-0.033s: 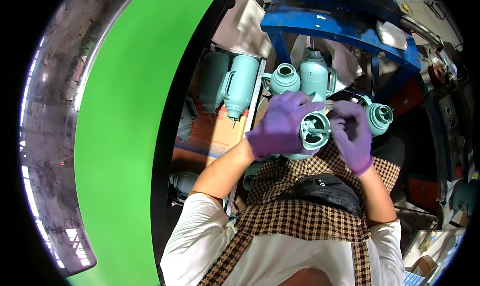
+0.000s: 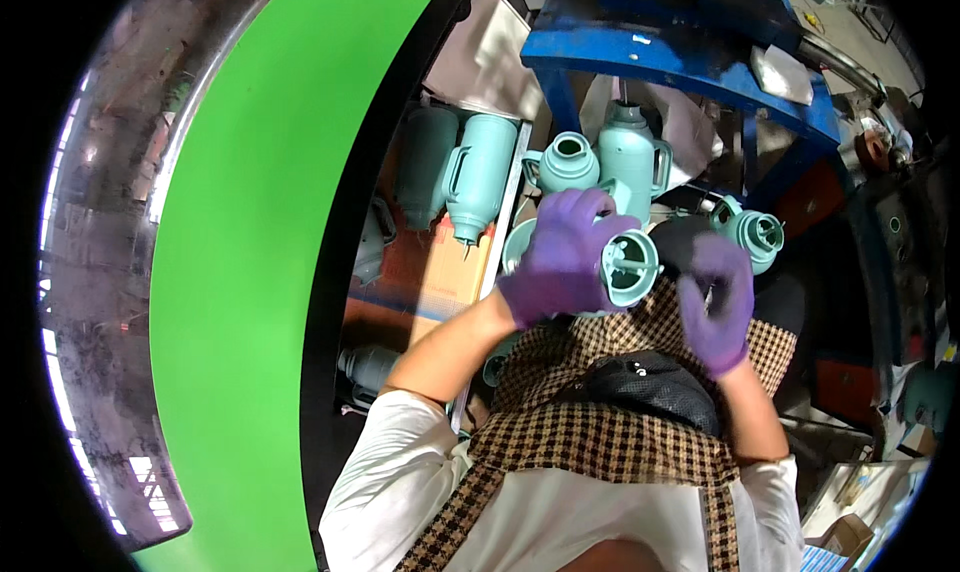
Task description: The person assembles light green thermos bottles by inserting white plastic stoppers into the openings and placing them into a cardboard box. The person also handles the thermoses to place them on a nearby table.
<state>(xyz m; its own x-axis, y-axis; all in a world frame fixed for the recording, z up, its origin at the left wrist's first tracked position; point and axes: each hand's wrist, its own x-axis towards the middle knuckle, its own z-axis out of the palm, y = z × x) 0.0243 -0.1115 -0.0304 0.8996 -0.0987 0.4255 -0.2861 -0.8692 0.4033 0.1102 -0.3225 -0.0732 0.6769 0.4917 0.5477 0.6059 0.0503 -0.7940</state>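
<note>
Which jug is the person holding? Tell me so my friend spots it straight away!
Find the checked apron, then look just above it at the purple-gloved left hand. It grips a pale green jug whose round opening faces the camera. Unlike the jugs beyond, this one is held.

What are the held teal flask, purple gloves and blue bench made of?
Teal flask: likely moulded plastic, satin; even colour, ribs inside the rim.
Purple gloves: probably knit fabric, matte; close fit, no gloss; any coating unclear.
Blue bench: probably painted metal, worn; crisp edges, dark scuffs on the blue; painted wood not ruled out.
</note>
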